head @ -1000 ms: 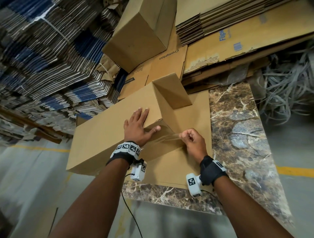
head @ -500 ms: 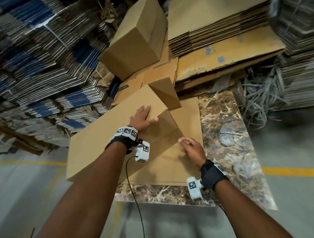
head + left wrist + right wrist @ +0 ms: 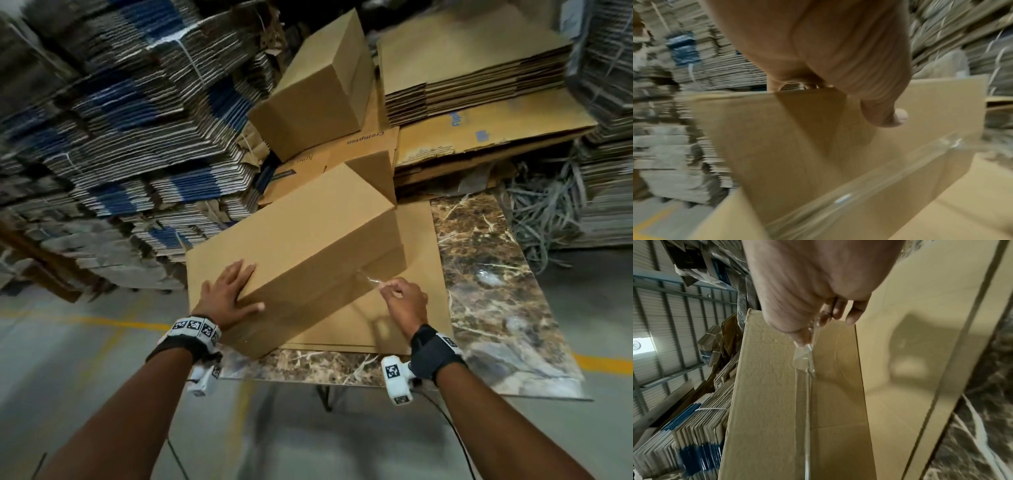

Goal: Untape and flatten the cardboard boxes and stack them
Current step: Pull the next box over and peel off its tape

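A long brown cardboard box [image 3: 308, 246] lies tilted on a flat cardboard sheet [image 3: 423, 260] on the marble table [image 3: 486, 274]. My left hand [image 3: 231, 291] presses flat on the box's near left top, thumb down its side face. My right hand [image 3: 399, 296] pinches the loose end of a clear tape strip [image 3: 371, 279] at the box's right end. In the right wrist view the tape [image 3: 803, 358] is lifted off the box between thumb and fingers. In the left wrist view the tape [image 3: 879, 175] runs glossy along the side seam under my thumb [image 3: 885, 116].
A second assembled box [image 3: 318, 89] sits behind on printed flattened cartons. A stack of flattened boxes [image 3: 472, 68] is at the back right. Tied cardboard bundles [image 3: 120, 120] wall the left side. Loose grey strapping [image 3: 541, 212] lies to the right of the table.
The box has turned so its long side faces me. My left hand moved from the box's right end to its near left top. My right hand still pinches the tape.
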`<state>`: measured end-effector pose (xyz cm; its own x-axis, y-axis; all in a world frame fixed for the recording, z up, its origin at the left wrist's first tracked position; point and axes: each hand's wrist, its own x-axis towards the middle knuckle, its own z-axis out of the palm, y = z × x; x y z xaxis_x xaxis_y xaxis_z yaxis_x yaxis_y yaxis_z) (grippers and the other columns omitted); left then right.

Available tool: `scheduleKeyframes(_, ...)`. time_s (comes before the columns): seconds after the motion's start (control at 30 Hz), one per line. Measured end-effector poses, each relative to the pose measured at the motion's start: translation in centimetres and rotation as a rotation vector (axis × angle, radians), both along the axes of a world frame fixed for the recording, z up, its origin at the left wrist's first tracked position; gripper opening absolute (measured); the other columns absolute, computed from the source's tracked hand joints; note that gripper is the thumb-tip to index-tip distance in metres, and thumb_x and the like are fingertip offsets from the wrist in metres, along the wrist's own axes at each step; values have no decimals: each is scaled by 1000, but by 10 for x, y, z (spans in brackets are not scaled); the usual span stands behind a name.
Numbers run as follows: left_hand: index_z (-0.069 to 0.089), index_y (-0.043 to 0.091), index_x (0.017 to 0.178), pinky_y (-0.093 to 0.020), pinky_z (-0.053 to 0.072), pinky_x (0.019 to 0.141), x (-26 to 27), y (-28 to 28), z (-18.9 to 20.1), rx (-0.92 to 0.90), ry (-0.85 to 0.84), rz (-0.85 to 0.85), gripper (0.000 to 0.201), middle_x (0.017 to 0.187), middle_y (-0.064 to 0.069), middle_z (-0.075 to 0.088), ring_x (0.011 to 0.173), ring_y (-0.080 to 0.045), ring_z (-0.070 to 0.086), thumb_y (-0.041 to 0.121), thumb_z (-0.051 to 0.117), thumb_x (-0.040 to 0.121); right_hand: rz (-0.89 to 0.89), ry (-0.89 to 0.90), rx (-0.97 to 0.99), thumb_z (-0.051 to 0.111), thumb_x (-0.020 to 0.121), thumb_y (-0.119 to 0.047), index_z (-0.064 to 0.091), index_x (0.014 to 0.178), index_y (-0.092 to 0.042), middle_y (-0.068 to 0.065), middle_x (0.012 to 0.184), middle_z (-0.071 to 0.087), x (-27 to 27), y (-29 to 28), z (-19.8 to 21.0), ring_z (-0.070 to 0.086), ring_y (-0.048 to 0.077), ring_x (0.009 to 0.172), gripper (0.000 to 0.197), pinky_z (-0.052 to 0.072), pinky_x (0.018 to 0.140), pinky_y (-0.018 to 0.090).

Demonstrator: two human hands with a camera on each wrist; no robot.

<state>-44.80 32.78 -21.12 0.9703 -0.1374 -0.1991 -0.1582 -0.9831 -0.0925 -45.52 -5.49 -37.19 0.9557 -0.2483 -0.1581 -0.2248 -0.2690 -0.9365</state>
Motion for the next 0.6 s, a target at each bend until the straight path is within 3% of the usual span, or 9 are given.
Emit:
scheduleKeyframes(0.03,-9,48,158,-69,18,117,-9,23,-4,11,-2,11,119,170,7,-13,158,-22,0,105,29,61,-17,9,-2,57,88,-56,65,89,-30,2,110,63,-4,6,1,52,29,112,28,22,80,29)
scheduleKeyframes(0.1,-16,47,157,-71,13,118,-22,57,-6,14,35,-11,130,167,9,-24,157,-23,-10,91,62,62,-45,16,28,61,93,-49,64,95,-30,4,122,49,-17,18,10,42,27,117,19,24,88,29)
scheduleKeyframes(0.17,-24,46,154,-62,8,122,-29,76,-5,58,67,-68,150,164,10,-31,154,-21,-19,65,88,57,-61,-14,63,65,93,-47,62,99,-30,2,126,37,-28,26,15,34,24,119,19,32,99,34)
scheduleKeyframes(0.23,-33,47,149,-56,10,124,-28,85,-7,112,39,-128,159,164,7,-32,154,-21,-19,38,97,57,-65,-66,62,64,94,-49,61,99,-29,0,128,34,-37,33,21,33,24,122,20,35,104,37)
scheduleKeyframes(0.3,-36,48,147,-58,18,124,-27,89,-8,114,14,-149,158,165,3,-29,155,-22,-13,20,95,62,-97,-102,68,65,94,-48,62,95,-29,-1,128,34,-43,40,26,34,24,125,19,36,103,37)
scheduleKeyframes(0.37,-25,42,155,-60,29,117,-29,91,-7,134,-44,-202,156,169,-6,-14,157,-29,5,27,97,59,-127,-145,68,67,93,-47,61,89,-31,-2,128,35,-47,44,30,34,23,126,18,38,101,37)
scheduleKeyframes(0.47,11,21,163,-56,37,101,-35,86,-3,177,-78,-281,147,163,-22,29,140,-40,46,59,93,48,-146,-257,99,72,90,-42,63,85,-30,-4,124,35,-51,43,37,41,23,122,16,46,94,35)
scheduleKeyframes(0.6,38,11,152,-56,46,95,-42,60,-7,67,-69,-265,125,143,-26,55,118,-41,65,75,81,53,-206,-302,269,76,87,-23,63,80,-16,2,116,46,-53,35,51,56,9,101,16,44,91,26)
